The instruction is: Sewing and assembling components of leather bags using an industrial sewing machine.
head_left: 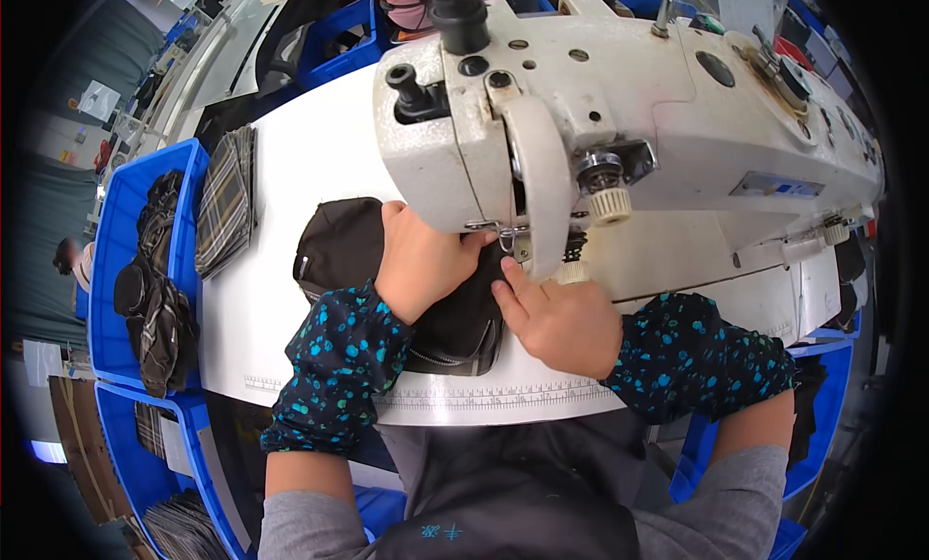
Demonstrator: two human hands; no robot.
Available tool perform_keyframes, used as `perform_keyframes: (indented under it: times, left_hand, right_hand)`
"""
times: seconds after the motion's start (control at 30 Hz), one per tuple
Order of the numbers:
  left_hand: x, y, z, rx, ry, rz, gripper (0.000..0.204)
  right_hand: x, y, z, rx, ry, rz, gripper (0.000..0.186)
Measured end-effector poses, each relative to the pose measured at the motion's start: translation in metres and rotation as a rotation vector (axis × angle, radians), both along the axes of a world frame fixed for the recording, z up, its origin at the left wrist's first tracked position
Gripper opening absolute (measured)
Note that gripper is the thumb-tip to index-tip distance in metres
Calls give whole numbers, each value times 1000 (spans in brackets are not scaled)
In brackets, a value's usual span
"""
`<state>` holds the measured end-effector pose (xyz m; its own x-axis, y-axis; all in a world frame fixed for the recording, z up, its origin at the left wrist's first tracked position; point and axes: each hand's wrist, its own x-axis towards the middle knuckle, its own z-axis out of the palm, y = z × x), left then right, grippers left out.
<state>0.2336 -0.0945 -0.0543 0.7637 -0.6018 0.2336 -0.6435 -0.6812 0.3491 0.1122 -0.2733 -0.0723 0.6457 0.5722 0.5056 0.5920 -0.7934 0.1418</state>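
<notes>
A dark brown fabric bag [339, 236] lies on the white sewing table, with a zip curving along its near edge and a strip of plaid below. Part of it passes under the head of a white sewing machine [426, 144], near the presser foot [508, 239]. My left hand [423, 260] grips the cloth from above, its thumb stretched toward the foot and its other fingers partly hidden. From the right, my right hand [561, 323] pinches the bag's edge just in front of the foot, index finger and thumb close together. The machine head hides the needle area in part.
Left of the bag lies a stack of plaid fabric pieces [227, 202]. A blue bin [189, 241] beside the table holds dark and plaid pieces; another blue bin [198, 429] stands nearer. A printed ruler [464, 397] runs along the table's front edge.
</notes>
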Motion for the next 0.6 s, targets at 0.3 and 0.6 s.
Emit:
perform_keyframes:
  times: [0.3, 0.6]
  left_hand:
    - [4, -2, -5, -15, -24, 12, 18]
    - [-16, 7, 12, 89, -273, 47, 29]
  right_hand:
    - [5, -7, 2, 31, 54, 3, 34]
    - [15, -14, -3, 98, -31, 8, 41]
